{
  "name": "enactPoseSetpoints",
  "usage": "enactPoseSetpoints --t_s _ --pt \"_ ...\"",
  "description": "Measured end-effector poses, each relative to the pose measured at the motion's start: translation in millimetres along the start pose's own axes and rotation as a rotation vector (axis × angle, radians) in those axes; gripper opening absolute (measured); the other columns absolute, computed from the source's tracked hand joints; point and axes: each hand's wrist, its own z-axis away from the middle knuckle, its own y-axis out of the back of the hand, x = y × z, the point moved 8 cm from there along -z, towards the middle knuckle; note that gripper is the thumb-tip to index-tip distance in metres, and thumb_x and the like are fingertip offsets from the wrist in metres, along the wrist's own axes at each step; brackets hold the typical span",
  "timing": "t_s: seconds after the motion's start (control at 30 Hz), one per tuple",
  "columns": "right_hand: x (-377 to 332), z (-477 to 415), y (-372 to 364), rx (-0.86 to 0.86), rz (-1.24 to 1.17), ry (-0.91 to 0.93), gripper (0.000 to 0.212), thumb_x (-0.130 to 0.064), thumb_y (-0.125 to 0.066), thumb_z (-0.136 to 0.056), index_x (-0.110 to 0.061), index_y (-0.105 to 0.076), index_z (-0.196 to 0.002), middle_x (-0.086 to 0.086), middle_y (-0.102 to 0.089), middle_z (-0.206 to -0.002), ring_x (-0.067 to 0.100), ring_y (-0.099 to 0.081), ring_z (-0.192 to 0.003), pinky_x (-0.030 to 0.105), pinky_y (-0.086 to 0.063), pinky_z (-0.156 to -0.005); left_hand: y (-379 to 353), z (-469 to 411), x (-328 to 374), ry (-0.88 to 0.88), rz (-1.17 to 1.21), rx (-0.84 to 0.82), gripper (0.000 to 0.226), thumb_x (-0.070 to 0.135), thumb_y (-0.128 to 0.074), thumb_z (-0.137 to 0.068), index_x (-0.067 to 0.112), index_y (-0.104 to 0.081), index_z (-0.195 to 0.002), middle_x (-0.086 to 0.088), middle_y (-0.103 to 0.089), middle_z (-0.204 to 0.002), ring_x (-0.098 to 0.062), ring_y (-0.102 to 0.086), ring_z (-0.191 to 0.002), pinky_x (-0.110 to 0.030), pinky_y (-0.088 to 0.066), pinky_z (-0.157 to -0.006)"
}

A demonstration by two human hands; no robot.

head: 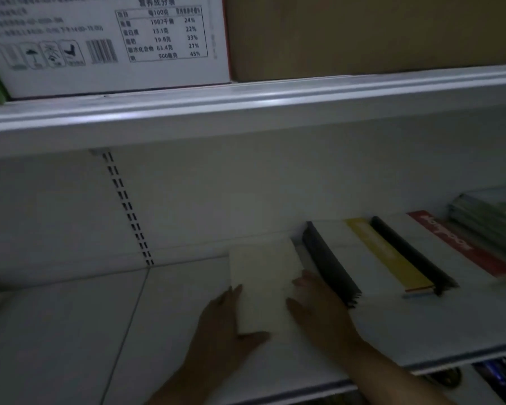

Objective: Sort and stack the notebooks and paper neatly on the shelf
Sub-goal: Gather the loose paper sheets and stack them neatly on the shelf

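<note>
**Squaring the paper beside the notebooks**

I am holding a white paper stack (262,285) between both hands on the shelf (70,331). My left hand (225,323) is pressing along its left edge, thumb hooked under the near corner; my right hand (319,308) is lying flat against its right edge, fingers spread. Neither hand is clenched; both are clamping the stack sideways rather than lifting it, as far as I can judge.

The stack is lying straight ahead of me, its long axis running away from me and leaning slightly to the left, roughly parallel to the notebooks. My right hand is sitting between the stack and the black notebook (330,264), so it is nearer to that row and touching or nearly touching its spine.

I am guessing the next move is to slide the paper right until it is sitting flush with the row; my right hand is standing in the way and will need to come out first.

Further right, a yellow notebook (389,252), a second black spine (412,252) and a red notebook (459,244) are lying side by side, with a greenish pile (488,217) beyond them. To the left the shelf is bare. Above, the upper shelf (246,106) is carrying a white carton (114,39) and a brown box (362,33).
</note>
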Motion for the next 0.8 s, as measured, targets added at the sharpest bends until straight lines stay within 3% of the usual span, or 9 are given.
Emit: enactPoseSetpoints --t_s 0.07,0.17,0.23,0.3,0.37,0.47,0.6,0.7,0.8 --pt "1 0 -1 0.004 0.007 0.023 0.045 -0.037 -0.05 -0.095 -0.02 -0.044 -0.136 -0.005 -0.026 -0.154 0.004 -0.02 -0.142 0.008 -0.011 -0.107 0 0 1 0.013 -0.005 -0.023 0.145 0.1 -0.028 -0.024 0.027 -0.021 -0.149 0.004 -0.029 -0.153 -0.012 -0.029 -0.139 -0.02 -0.02 -0.112" --pt "-1 2 -8 -0.055 0.068 0.024 0.066 -0.063 -0.04 -0.084 -0.029 -0.037 -0.141 -0.006 -0.013 -0.158 0.007 -0.012 -0.144 0.017 -0.012 -0.113 1 1 1 0.026 0.042 -0.022 0.127 0.087 -0.041 -0.04 0.025 -0.02 -0.15 0.005 -0.029 -0.153 -0.012 -0.03 -0.138 -0.02 -0.022 -0.111" --pt "-3 3 -14 -0.13 0.094 0.015 0.085 -0.08 -0.04 -0.073 -0.032 -0.032 -0.143 -0.004 -0.007 -0.159 0.012 -0.006 -0.146 0.025 -0.013 -0.116 -2 2 1 0.014 0.032 -0.037 0.128 0.09 -0.045 -0.044 0.024 -0.018 -0.15 0.004 -0.027 -0.154 -0.012 -0.029 -0.139 -0.021 -0.023 -0.112" --pt "-4 6 -16 -0.181 0.106 0.019 0.117 -0.099 -0.026 -0.05 -0.033 -0.024 -0.147 -0.002 0.001 -0.16 0.016 0.0 -0.147 0.032 -0.011 -0.117 -3 3 1 0.012 -0.007 -0.04 0.142 0.103 -0.024 -0.035 0.022 -0.016 -0.151 0.004 -0.024 -0.156 -0.012 -0.026 -0.14 -0.024 -0.022 -0.115" --pt "-2 6 -19 -0.228 0.126 0.036 0.136 -0.102 -0.012 -0.032 -0.033 -0.015 -0.149 -0.001 0.009 -0.159 0.018 0.008 -0.146 0.037 -0.008 -0.118 -4 3 0 0.01 -0.043 -0.038 0.145 0.104 -0.011 -0.034 0.02 -0.014 -0.152 0.004 -0.022 -0.157 -0.013 -0.025 -0.141 -0.027 -0.023 -0.115" --pt "-1 6 -22 -0.256 0.147 0.066 0.143 -0.103 -0.009 -0.026 -0.033 -0.011 -0.15 -0.001 0.013 -0.159 0.02 0.012 -0.146 0.039 -0.006 -0.118 -6 3 3 -0.007 -0.083 -0.061 0.144 0.103 -0.012 -0.035 0.019 -0.009 -0.152 0.002 -0.018 -0.158 -0.014 -0.022 -0.142 -0.025 -0.02 -0.116" --pt "4 6 -20 -0.219 0.067 0.048 0.139 -0.103 -0.016 -0.026 -0.035 -0.023 -0.147 -0.007 0.004 -0.159 0.015 0.005 -0.146 0.031 -0.006 -0.117 -3 4 7 -0.008 -0.08 -0.071 0.126 0.088 -0.023 -0.048 0.019 -0.006 -0.153 0.003 -0.014 -0.159 -0.013 -0.019 -0.144 -0.024 -0.016 -0.117" --pt "4 5 -17 -0.184 -0.003 0.035 0.137 -0.103 -0.021 -0.023 -0.036 -0.033 -0.142 -0.013 -0.005 -0.158 0.011 0.001 -0.145 0.026 -0.006 -0.116 -2 6 5 0.03 -0.071 -0.087 0.143 0.1 -0.019 -0.035 0.021 -0.005 -0.153 0.004 -0.012 -0.159 -0.013 -0.017 -0.144 -0.025 -0.016 -0.117" --pt "2 7 -16 -0.166 0.013 0.036 0.142 -0.104 -0.016 -0.02 -0.035 -0.034 -0.143 -0.014 -0.005 -0.157 0.01 0.001 -0.146 0.027 -0.006 -0.117 -7 5 3 0.041 -0.071 -0.117 0.137 0.098 -0.021 -0.041 0.021 -0.002 -0.153 0.004 -0.009 -0.159 -0.014 -0.015 -0.145 -0.027 -0.017 -0.118"
